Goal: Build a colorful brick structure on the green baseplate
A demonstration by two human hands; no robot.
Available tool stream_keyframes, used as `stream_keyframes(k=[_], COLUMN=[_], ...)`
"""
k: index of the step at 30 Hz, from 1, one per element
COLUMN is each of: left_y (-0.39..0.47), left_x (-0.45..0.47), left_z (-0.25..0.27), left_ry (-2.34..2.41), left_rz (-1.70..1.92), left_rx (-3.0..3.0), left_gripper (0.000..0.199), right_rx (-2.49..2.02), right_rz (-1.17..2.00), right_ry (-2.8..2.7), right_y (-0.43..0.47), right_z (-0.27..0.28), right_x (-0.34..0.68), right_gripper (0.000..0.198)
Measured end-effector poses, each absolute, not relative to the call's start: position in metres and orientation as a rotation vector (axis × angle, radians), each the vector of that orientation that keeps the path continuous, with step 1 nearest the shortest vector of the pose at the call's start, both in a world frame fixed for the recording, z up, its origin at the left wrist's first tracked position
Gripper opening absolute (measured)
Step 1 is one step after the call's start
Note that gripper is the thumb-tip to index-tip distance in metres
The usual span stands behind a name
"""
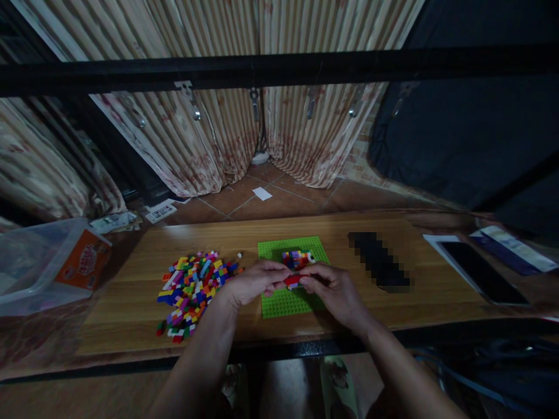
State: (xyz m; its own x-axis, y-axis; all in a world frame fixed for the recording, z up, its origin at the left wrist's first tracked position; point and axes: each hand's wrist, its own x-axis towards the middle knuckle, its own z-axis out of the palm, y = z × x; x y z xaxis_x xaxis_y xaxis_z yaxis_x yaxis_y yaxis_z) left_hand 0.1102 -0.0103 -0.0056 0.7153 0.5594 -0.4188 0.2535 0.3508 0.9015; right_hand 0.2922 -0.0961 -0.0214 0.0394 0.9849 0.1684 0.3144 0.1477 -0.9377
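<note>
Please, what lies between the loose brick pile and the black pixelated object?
The head view shows the left hand, the green baseplate with coloured bricks on it, and the right hand.

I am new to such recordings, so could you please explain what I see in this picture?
There is no machine: these are a person's bare left hand and right hand, seen from one camera worn on the head, looking forward and down. Between their fingertips they hold a small red piece; its exact shape is hidden. On the wooden table lie a green baseplate with a colourful brick build, a brick heap to the left, and a pixelated dark item to the right.
</note>
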Motion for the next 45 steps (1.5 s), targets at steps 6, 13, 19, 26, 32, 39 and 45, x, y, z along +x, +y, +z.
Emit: stream_keyframes(k=[6,13,19,26,32,39,45], left_y=[-0.012,-0.022,-0.029,-0.026,-0.014,-0.01,-0.01], left_x=[0.117,0.123,0.133,0.127,0.119,0.12,0.127], left_z=[-0.008,-0.013,-0.018,-0.014,-0.015,-0.024,-0.028], left_ry=[0.773,0.759,0.807,0.844,1.032,1.121,1.147], left_rz=[0.363,0.475,0.586,0.578,0.668,0.716,0.762], left_rx=[1.047,0.933,1.117,1.317,1.111,0.954,0.992], left_gripper=[0.037,0.036,0.034,0.025,0.011,0.015,0.026], right_rx=[-1.303,-1.239,-1.26,-1.246,-1.578,-1.507,-1.525], right_rz=[1.038,1.026,1.06,1.123,0.627,0.365,0.316], right_ry=[-1.016,-0.691,-0.687,-0.586,-1.07,-1.502,-1.507], right_y=[-0.088,-0.083,-0.086,-0.081,-0.078,-0.067,-0.056], right_z=[-0.026,-0.031,-0.03,-0.029,-0.038,-0.044,-0.055], right_x=[0.282,0.27,0.267,0.288,0.312,0.308,0.311], right_gripper=[0.024,0.028,0.028,0.03,0.024,0.018,0.017])
